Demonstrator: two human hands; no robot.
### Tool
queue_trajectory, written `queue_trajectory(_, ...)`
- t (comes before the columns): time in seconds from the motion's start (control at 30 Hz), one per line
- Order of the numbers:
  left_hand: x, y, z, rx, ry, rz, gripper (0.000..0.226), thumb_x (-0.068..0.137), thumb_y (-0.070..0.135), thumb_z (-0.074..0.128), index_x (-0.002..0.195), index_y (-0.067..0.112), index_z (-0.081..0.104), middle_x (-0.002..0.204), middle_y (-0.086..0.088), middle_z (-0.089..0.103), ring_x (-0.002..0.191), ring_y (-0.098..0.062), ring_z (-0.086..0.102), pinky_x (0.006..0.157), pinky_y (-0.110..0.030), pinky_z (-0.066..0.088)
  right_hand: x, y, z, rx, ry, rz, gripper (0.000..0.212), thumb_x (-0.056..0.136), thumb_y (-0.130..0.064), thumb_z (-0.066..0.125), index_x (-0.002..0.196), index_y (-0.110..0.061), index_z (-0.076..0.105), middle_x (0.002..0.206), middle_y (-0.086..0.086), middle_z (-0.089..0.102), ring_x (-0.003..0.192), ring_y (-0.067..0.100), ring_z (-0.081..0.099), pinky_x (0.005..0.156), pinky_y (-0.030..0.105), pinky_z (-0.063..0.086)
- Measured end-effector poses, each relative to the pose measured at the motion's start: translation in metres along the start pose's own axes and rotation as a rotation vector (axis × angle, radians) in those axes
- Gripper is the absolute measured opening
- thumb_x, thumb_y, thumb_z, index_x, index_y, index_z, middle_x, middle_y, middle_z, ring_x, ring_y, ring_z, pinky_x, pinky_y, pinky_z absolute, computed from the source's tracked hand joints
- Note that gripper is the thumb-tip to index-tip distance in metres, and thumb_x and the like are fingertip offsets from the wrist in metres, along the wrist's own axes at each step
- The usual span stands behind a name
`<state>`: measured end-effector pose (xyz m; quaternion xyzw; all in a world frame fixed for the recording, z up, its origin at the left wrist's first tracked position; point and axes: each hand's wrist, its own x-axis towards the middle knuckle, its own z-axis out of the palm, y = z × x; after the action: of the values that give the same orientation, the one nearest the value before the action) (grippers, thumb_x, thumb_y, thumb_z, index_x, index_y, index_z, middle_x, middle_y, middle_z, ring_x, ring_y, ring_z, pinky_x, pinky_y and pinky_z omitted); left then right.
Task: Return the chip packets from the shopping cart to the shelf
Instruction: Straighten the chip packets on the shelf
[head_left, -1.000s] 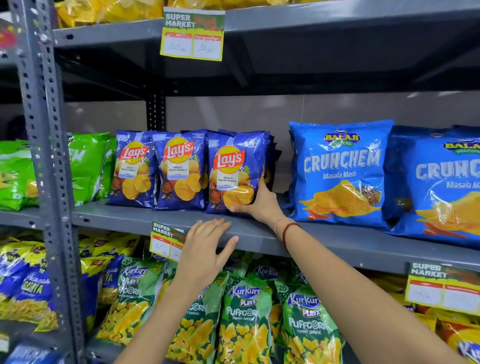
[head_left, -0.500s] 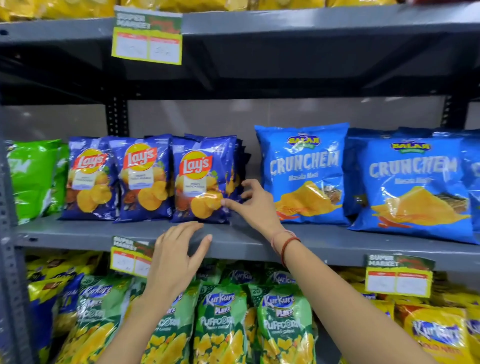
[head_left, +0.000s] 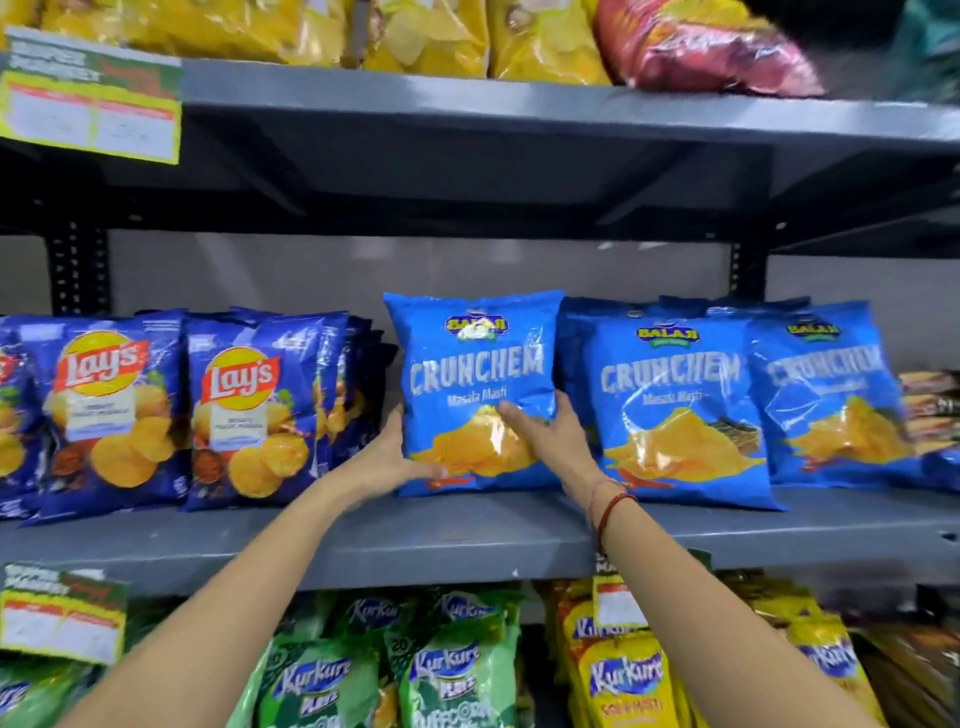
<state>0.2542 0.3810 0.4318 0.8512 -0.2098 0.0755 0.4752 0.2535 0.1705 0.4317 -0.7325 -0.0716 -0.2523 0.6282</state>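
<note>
A light blue Crunchem packet (head_left: 475, 364) stands upright on the grey middle shelf (head_left: 467, 535). My left hand (head_left: 387, 457) grips its lower left edge. My right hand (head_left: 550, 436) lies on its front at the lower right, fingers spread over the chip picture. Left of it stand dark blue Lay's packets (head_left: 260, 410) in rows. Two more Crunchem packets (head_left: 675, 395) stand to the right. The shopping cart is out of view.
The upper shelf (head_left: 519, 109) carries yellow packets and a red one. Below the middle shelf hang green Kurkure packets (head_left: 447, 675) and yellow Kurkure packets (head_left: 623, 680). Price tags (head_left: 91, 111) are clipped to the shelf edges. Dark packets (head_left: 930, 410) sit at the far right.
My view has swung right. My right hand left the Lay's packet and went to the Crunchem packet. My left hand rose from the shelf edge and took hold of the same packet.
</note>
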Motion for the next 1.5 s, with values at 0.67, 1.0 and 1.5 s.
queue_trajectory(0.67,-0.011,0.105,0.087,0.240,0.510,0.484,0.078,0.074,0.015,0.066,0.141,0.021,0.025,0.144,-0.008,0.035,0.133,-0.024,0.032,0.110,-0.035,0.026,-0.049,-0.030,-0.086,-0.484,0.535,-0.610,0.060,0.086,-0.038,0.062,0.135,-0.008,0.043,0.133,0.013,0.048,0.124,0.023,0.040,0.103,0.026,0.030)
queue_trajectory(1.0,0.048,0.124,0.176,-0.186,-0.083,-0.002,0.132,0.059,0.044,0.082,0.143,0.025,-0.018,0.157,-0.004,0.013,0.140,-0.023,0.023,0.114,-0.043,0.026,0.000,0.016,-0.189,-0.183,0.357,-0.064,0.106,0.061,-0.058,0.078,0.145,-0.020,0.026,0.149,0.004,0.037,0.135,0.021,0.039,0.105,0.035,0.035)
queue_trajectory(1.5,0.069,0.105,0.181,-0.307,-0.065,0.005,0.096,0.051,0.017,0.089,0.129,0.021,0.033,0.124,0.002,0.055,0.109,-0.018,0.055,0.091,-0.030,0.046,0.031,0.028,-0.216,0.119,-0.083,0.113,0.033,0.066,-0.028,0.083,0.095,-0.021,0.070,0.084,-0.007,0.078,0.077,0.009,0.073,0.064,0.023,0.058)
